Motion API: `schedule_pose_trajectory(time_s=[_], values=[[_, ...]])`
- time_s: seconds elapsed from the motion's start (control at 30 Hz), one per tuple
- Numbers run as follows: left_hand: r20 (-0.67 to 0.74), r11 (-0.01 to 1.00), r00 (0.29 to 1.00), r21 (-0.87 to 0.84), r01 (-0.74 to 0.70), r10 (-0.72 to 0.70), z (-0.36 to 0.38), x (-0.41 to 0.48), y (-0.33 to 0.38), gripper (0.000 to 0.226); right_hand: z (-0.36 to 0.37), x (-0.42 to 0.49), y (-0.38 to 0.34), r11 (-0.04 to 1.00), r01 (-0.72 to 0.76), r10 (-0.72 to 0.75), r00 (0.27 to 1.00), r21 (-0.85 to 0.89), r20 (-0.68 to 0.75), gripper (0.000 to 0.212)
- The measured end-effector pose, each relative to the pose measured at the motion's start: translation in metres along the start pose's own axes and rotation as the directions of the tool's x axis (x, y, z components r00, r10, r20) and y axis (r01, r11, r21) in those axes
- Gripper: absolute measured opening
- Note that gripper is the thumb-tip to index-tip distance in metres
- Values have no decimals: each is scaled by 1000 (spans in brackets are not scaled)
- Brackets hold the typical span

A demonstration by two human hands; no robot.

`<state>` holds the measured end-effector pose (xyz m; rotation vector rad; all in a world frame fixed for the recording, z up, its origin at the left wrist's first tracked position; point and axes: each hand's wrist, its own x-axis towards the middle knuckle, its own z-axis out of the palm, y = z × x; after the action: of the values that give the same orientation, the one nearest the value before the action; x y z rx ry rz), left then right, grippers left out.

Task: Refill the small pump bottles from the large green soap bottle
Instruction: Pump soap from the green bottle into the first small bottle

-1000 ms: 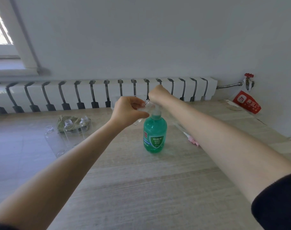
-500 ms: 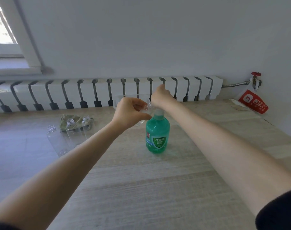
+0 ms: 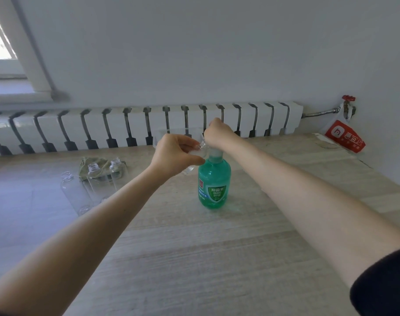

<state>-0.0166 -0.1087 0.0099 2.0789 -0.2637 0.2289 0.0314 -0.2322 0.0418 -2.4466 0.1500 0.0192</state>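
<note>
both outstretched; left fingers [image 3: 188,143] pinch small bottle [image 3: 201,147], right fingers [image 3: 210,131] clasp green bottle [image 3: 214,176] top

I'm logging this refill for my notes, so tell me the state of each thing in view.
green soap bottle: upright, looks nearly full.
small clear bottle: uncapped, tilted, mouth by the green bottle's pump top.
left grip: holds the small clear bottle.
right grip: curled over the pump top.
three spare bottles: upright, uncapped, empty.
cloth: crumpled.

Both arms stretch forward, left hand [image 3: 174,153] pinching, right hand [image 3: 218,133] curled.
</note>
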Motion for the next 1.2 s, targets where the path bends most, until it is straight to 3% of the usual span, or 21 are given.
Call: schedule_pose_trajectory(time_s=[0.03, 0.07, 0.17, 0.3, 0.37, 0.5, 0.67, 0.77, 1.0, 1.13, 1.2], values=[[-1, 1000, 1000, -4, 1, -1, 0, 0, 1, 45, -1, 0, 0, 1000, -8, 8, 1000, 3, -9, 10], [-3, 1000, 1000, -15, 5, -5, 0, -1, 2, 43, -2, 0, -1, 1000, -10, 11, 1000, 15, -22, 6], [-12, 997, 1000, -78, 24, -25, -1, -1, 7, 36, -9, 1, -6, 998, -19, 20, 1000, 52, -13, 26], [1, 993, 999, -110, 32, -32, -2, -3, 10, 36, -14, -1, -10, 999, -41, 41, 999, 28, 0, 33], [9, 992, 999, -124, 33, -32, -3, -5, 10, 34, -13, 0, -10, 998, -46, 46, 999, 43, 11, 31], [9, 990, 999, -136, 37, -36, -4, -5, 11, 32, -14, -4, -13, 998, -48, 47, 999, 33, 7, 6], [0, 993, 999, -111, 35, -35, -2, -3, 7, 39, -7, -2, -11, 998, -54, 54, 998, -17, 23, 39], [-6, 995, 999, -96, 36, -36, -1, -3, 3, 42, -3, 0, -10, 998, -44, 45, 999, -51, 4, 43], [-14, 995, 999, -90, 42, -44, 4, -2, -4, 43, 2, 3, -4, 998, -13, 13, 1000, -60, -2, 45], [-20, 995, 998, -89, 50, -52, 5, -2, -4, 42, 0, 2, -3, 991, 12, -9, 1000, -130, 24, 21], [-19, 995, 998, -80, 51, -53, 4, -3, -4, 42, 0, 0, -3, 989, 32, -28, 999, -148, 29, 23]])
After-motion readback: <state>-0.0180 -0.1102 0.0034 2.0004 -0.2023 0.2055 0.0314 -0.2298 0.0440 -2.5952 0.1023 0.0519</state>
